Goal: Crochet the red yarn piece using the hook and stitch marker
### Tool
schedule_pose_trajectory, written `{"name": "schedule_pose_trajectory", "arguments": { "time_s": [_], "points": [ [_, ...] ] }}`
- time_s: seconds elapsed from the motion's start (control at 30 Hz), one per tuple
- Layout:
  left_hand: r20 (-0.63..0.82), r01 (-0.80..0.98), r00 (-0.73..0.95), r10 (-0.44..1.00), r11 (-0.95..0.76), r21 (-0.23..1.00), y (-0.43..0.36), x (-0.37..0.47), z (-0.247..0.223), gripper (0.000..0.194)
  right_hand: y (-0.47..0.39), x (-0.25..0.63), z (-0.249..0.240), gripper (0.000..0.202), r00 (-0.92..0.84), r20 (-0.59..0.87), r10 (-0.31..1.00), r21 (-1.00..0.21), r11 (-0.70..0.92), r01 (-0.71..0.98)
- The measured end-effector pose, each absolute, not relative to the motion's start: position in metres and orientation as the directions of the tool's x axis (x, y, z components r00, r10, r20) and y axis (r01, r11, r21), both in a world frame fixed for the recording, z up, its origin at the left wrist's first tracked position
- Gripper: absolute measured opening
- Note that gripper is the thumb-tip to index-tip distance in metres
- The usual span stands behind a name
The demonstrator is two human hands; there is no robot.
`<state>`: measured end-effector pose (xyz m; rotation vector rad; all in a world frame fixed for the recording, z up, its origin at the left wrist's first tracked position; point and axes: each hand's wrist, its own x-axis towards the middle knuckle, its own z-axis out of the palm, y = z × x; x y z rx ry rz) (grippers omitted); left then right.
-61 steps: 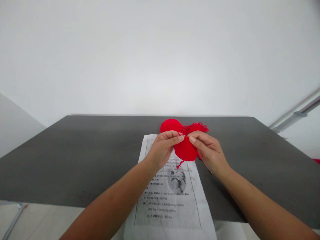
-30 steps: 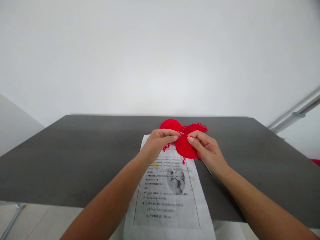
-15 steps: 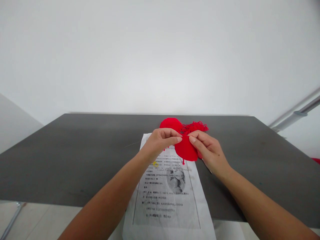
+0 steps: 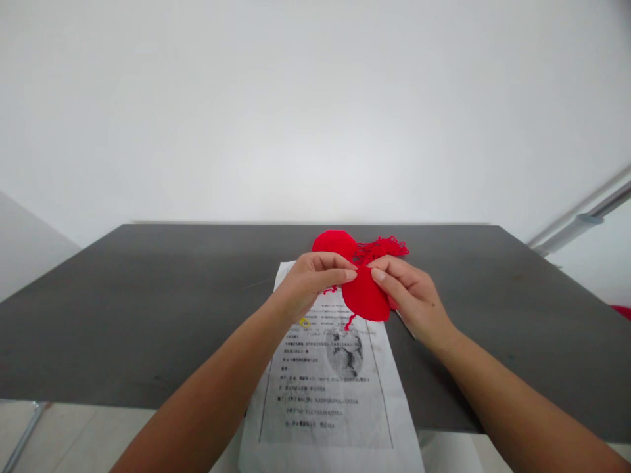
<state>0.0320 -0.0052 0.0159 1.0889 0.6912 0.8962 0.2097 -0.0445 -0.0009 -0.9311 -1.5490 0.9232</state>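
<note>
Both hands meet above the printed sheet and pinch the upper edge of a red crocheted piece [image 4: 365, 295], which hangs down with a short tail of yarn at its lower left. My left hand [image 4: 311, 276] grips the edge between thumb and forefinger. Close beside it, my right hand [image 4: 407, 289] pinches the same edge. Behind the fingers lies a rounded red piece [image 4: 335, 241], with a tangle of red yarn [image 4: 387, 247] to its right. A thin slender metal tool [image 4: 406, 326] shows partly under my right hand; its kind I cannot make out.
The printed paper sheet [image 4: 315, 401] lies on the dark grey table [image 4: 172, 309] and hangs over its near edge. A small yellow loop [image 4: 304, 322] rests on it by my left wrist. A white wall [image 4: 315, 118] stands behind the table; a metal rail [image 4: 582, 223] runs at right.
The red piece's lower edge hangs slightly lower and its yarn tail has swung left. Both hands keep their pinch; the whole view has shifted slightly.
</note>
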Motion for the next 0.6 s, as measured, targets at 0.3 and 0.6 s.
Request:
{"name": "schedule_pose_trajectory", "arguments": {
  "time_s": [0.3, 0.6],
  "points": [
    [-0.038, -0.276, 0.485, 0.874, 0.195, 0.941, -0.0051, 0.0317, 0.0154, 0.026, -0.0438, 0.2096, -0.0014, 0.021, -0.137, 0.382, 0.914, -0.912, 0.397, 0.104],
    [-0.050, -0.263, 0.497, 0.867, 0.205, 0.943, -0.0057, 0.0308, 0.0156, 0.025, -0.0452, 0.2098, 0.0012, 0.024, -0.126, 0.358, 0.925, -0.915, 0.375, 0.152]
  ]
}}
